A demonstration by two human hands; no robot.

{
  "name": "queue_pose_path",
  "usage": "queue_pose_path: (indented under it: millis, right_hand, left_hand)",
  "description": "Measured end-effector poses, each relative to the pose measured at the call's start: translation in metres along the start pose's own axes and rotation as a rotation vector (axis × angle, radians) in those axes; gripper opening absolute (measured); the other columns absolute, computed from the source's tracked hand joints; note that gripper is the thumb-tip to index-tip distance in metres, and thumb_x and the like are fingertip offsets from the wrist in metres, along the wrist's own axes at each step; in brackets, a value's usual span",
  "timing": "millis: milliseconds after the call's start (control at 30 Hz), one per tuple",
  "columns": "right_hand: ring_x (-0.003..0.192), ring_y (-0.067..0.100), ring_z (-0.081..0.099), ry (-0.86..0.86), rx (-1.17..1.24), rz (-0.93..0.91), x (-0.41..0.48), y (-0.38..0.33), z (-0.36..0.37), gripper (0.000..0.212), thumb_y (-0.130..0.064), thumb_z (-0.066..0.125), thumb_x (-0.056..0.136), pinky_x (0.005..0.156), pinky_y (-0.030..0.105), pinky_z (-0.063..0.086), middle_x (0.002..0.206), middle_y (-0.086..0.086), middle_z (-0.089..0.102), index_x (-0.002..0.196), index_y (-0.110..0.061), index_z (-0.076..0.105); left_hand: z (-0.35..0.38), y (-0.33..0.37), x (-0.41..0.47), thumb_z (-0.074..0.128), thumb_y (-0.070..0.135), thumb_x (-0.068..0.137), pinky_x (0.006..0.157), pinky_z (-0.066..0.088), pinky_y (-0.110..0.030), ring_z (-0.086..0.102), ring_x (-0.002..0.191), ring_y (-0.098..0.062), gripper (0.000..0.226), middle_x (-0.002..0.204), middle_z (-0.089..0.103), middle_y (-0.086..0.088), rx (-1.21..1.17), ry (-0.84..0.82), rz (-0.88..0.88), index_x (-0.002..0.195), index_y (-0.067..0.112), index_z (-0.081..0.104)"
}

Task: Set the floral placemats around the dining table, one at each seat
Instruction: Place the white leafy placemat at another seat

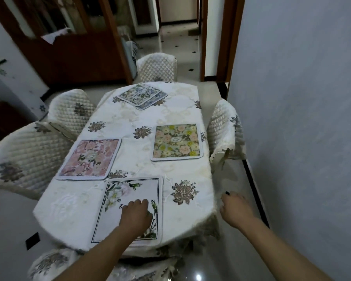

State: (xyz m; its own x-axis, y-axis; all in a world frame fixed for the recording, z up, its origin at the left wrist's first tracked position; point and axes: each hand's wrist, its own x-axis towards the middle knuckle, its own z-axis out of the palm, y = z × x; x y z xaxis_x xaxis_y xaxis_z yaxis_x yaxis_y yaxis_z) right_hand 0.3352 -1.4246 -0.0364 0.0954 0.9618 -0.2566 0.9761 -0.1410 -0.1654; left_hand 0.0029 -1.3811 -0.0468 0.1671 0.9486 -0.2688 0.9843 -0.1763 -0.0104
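Observation:
A white placemat with a dark frame line and pale flowers (130, 199) lies at the near end of the dining table (142, 118). My left hand (135, 214) rests flat on it, fingers loosely curled. My right hand (235, 207) hovers off the table's right edge, fingers apart, holding nothing. A pink floral placemat (89, 159) lies at the left seat, and a yellow-green floral placemat (177, 141) at the right seat. At the far end a blue-green placemat (139, 94) overlaps another blue one (157, 99) beneath it.
Quilted white chair covers ring the table: two chairs on the left (26, 157) (71, 110), one at the far end (156, 66), one on the right (225, 128), one below me (55, 262). A grey wall (302, 118) runs close on the right.

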Motion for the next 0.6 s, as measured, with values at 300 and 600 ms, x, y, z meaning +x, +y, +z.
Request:
queue_pose_path:
  millis: [300,600]
  right_hand:
    - [0.108,0.030,0.054,0.064,-0.059,0.013,0.042,0.035,-0.046,0.029,-0.037,0.048,0.089,0.091,0.039,0.040,0.114,0.010,0.059,0.107,-0.017,0.060]
    - [0.109,0.029,0.053,0.078,-0.022,-0.180,0.146,0.135,-0.101,0.030,-0.035,0.046,0.091,0.094,0.038,0.040,0.117,0.011,0.059,0.111,-0.016,0.058]
  left_hand:
    - [-0.056,0.052,0.081,0.049,0.043,0.091,0.088,0.042,-0.040,0.057,0.104,-0.029,0.029,0.104,0.062,-0.005,-0.018,0.138,0.085,0.107,0.019,0.055]
    - [-0.084,0.160,0.147,0.051,0.044,0.090,0.084,0.041,-0.040,0.058,0.098,-0.028,0.030,0.100,0.063,-0.005,-0.018,0.191,-0.062,0.103,0.018,0.056]
